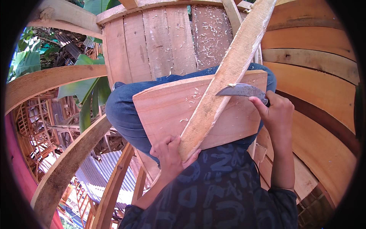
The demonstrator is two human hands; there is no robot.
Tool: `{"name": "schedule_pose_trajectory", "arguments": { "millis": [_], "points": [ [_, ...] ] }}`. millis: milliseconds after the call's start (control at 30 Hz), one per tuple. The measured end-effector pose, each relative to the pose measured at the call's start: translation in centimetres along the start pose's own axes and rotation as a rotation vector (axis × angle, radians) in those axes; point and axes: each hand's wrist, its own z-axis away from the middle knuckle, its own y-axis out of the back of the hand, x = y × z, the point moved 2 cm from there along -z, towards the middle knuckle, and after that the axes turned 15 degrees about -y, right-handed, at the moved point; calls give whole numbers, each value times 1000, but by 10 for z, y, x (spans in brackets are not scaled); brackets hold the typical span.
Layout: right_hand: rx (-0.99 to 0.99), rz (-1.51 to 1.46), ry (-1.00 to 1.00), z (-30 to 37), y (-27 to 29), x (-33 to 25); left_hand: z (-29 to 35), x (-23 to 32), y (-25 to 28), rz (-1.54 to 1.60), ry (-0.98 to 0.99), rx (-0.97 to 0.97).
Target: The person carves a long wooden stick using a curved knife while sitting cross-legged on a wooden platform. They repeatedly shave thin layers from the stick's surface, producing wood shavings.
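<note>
A long pale wooden plank [219,86] slants from my body up to the upper right, lying across a flat wooden board [167,107] on my lap. My left hand [169,154] is closed around the plank's near end. In my right hand [277,108] is a curved knife [244,90], my thumb pressed along the base of its blade. The dark blade crosses the plank's right edge, its tip pointing left, with a small curl of wood beside it. A few shavings [194,97] lie on the board left of the plank. The knife's handle is mostly hidden in my fist.
Beyond my knees is a plank floor [156,42] strewn with shavings. A wall of horizontal boards [312,80] rises close on the right. Curved wooden beams [68,168] form an open railing at left, above corrugated roofing [105,175] and large green leaves [82,91].
</note>
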Motion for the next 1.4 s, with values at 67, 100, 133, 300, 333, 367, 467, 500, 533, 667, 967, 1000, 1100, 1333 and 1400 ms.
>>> {"name": "schedule_pose_trajectory", "arguments": {
  "millis": [67,100,133,300,333,367,467,500,533,667,967,1000,1100,1333,1400],
  "points": [
    [0,12,-1,1,-1,0,0,-2,0,7,-25,20],
    [0,18,-2,1,-2,0,-1,-1,1,12,-32,22],
    [1,28,-4,1,-1,0,-2,-2,2,15,-40,24],
    [-45,54,-51,3,5,-5,-1,-1,3,24,-31,7],
    [-83,36,-79,5,8,-7,-2,0,3,25,-27,-6],
    [-122,18,-107,10,10,-12,-2,0,4,26,-25,6],
    [-187,-49,-86,32,13,-26,-3,-1,4,33,-25,20],
    [-202,-74,-64,41,12,-31,-4,0,5,34,-26,11],
    [-246,-87,6,51,10,-38,-3,0,6,34,-24,-3],
    [-123,-55,-19,23,6,-19,-1,0,6,27,-32,9],
    [-198,-121,37,35,0,-21,1,2,4,14,-2,2],
    [-201,-109,-11,28,-2,-15,-2,2,5,18,-5,3],
    [-246,-122,-35,40,-1,-19,3,1,3,-3,-16,-13],
    [-81,-164,22,22,-2,-5,0,2,3,-16,-18,-9],
    [-193,-182,-85,34,-9,-8,3,0,2,8,1,-25]
  ]
}}
